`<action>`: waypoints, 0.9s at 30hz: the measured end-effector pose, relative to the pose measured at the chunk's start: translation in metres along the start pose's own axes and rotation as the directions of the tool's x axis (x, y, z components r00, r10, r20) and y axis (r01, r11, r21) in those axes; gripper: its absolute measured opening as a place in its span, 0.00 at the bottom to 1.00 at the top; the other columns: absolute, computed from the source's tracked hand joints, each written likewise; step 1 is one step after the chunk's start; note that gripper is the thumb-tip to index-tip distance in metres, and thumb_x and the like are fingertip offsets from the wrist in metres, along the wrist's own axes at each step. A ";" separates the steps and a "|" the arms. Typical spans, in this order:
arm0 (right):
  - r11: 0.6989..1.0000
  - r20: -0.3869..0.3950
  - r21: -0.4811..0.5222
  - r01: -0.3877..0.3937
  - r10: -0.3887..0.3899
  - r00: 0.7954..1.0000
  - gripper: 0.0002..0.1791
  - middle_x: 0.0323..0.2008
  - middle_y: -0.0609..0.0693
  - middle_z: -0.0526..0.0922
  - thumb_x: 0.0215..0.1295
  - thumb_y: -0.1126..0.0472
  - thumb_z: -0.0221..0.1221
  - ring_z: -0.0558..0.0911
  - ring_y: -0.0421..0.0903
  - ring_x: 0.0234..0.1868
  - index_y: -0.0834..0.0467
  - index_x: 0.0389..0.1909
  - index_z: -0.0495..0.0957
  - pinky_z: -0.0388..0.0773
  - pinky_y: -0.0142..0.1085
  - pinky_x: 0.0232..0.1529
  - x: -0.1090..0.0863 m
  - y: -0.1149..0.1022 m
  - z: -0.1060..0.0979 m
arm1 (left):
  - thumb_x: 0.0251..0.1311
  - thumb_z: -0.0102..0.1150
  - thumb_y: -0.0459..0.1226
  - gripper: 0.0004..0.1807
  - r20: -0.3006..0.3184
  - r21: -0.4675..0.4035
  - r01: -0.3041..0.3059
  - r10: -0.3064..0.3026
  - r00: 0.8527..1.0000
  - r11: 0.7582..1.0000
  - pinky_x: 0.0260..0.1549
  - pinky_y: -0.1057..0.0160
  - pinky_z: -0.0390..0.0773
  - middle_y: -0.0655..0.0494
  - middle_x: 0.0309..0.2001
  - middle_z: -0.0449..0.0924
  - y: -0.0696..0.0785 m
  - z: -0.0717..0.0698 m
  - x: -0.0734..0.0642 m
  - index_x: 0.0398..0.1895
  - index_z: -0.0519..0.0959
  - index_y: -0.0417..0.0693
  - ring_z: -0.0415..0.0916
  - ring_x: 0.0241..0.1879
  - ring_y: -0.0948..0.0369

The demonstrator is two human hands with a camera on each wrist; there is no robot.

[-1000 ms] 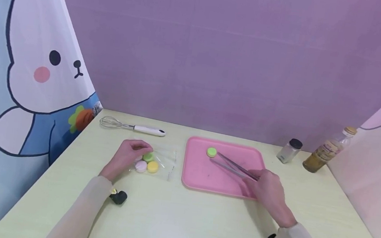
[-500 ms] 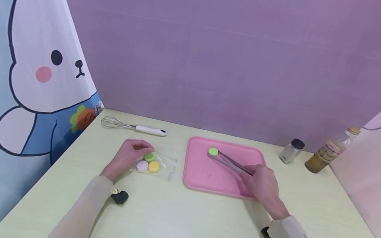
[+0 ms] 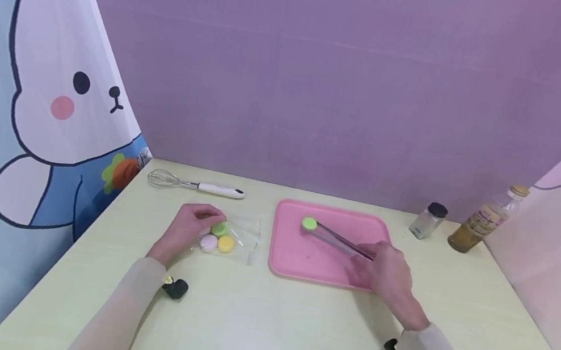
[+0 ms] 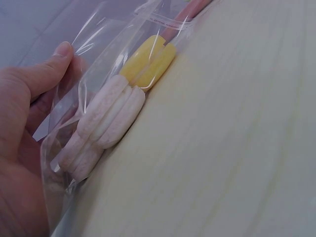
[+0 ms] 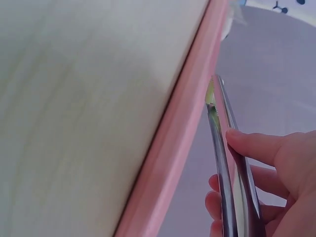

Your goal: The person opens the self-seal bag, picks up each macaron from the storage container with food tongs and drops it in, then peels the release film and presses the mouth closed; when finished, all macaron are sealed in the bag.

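Metal tongs [image 3: 342,241] are in my right hand [image 3: 390,271], thumb on one arm and fingers on the other. Their tips close on a green macaron [image 3: 309,224] at the left part of the pink tray [image 3: 296,265]; whether it is lifted I cannot tell. In the right wrist view the tray's rim partly hides the macaron. My left hand [image 3: 186,232] pinches the film of a clear plastic bag [image 4: 106,59] between thumb and finger. Inside the bag lie a yellow macaron [image 3: 226,244], a light purple one [image 3: 209,243] and another green one [image 3: 219,229], partly under the fingers.
A whisk [image 3: 196,185] with a white handle lies behind the bag. Right of the tray stand a black-capped glass jar [image 3: 427,221] and a corked bottle [image 3: 486,220] with brown contents. A purple backdrop [image 3: 290,85] rises behind the pale table [image 3: 265,321].
The tongs, apart around the green macaron a second ago, have closed on it. My right hand has shifted slightly left. The left hand and the bag stay where they were.
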State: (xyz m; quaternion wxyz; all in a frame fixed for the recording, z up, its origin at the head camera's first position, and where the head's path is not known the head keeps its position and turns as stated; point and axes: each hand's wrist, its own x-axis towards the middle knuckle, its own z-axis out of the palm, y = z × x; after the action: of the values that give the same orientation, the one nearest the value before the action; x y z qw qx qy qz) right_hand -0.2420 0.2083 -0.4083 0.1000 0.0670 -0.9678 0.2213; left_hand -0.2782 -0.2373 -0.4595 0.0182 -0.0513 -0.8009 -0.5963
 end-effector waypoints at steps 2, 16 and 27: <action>0.999 -0.001 0.019 0.030 -0.030 1.000 0.14 0.35 0.52 0.85 0.60 0.58 0.71 0.77 0.47 0.28 0.56 0.47 0.89 0.71 0.39 0.21 -0.004 -0.006 -0.002 | 0.63 0.69 0.44 0.11 -0.003 0.003 -0.005 0.005 1.000 1.000 0.52 0.55 0.76 0.54 0.44 0.86 0.000 0.000 0.000 0.43 0.86 0.48 0.80 0.48 0.54; 0.967 -0.019 0.027 0.253 -0.253 0.967 0.15 0.33 0.43 0.86 0.50 0.57 0.78 0.77 0.39 0.31 0.53 0.41 0.91 0.74 0.33 0.28 -0.019 -0.049 0.005 | 0.63 0.70 0.46 0.13 -0.020 0.008 -0.031 0.031 0.999 0.999 0.50 0.59 0.77 0.55 0.44 0.86 0.001 -0.001 -0.001 0.44 0.87 0.49 0.79 0.47 0.55; 0.962 -0.006 0.031 0.271 -0.271 0.963 0.15 0.27 0.41 0.80 0.49 0.57 0.78 0.72 0.37 0.25 0.51 0.40 0.90 0.73 0.31 0.26 -0.014 -0.087 0.033 | 0.61 0.71 0.47 0.14 -0.026 -0.016 -0.012 0.012 1.000 1.000 0.51 0.57 0.76 0.54 0.45 0.86 0.001 0.000 -0.001 0.44 0.87 0.48 0.79 0.48 0.54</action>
State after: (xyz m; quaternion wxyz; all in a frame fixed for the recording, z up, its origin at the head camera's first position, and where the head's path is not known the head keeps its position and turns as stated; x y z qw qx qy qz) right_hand -0.2187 0.1176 -0.4044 0.1291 0.2002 -0.9458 0.2205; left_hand -0.2773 -0.2368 -0.4587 0.0317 -0.0487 -0.7955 -0.6031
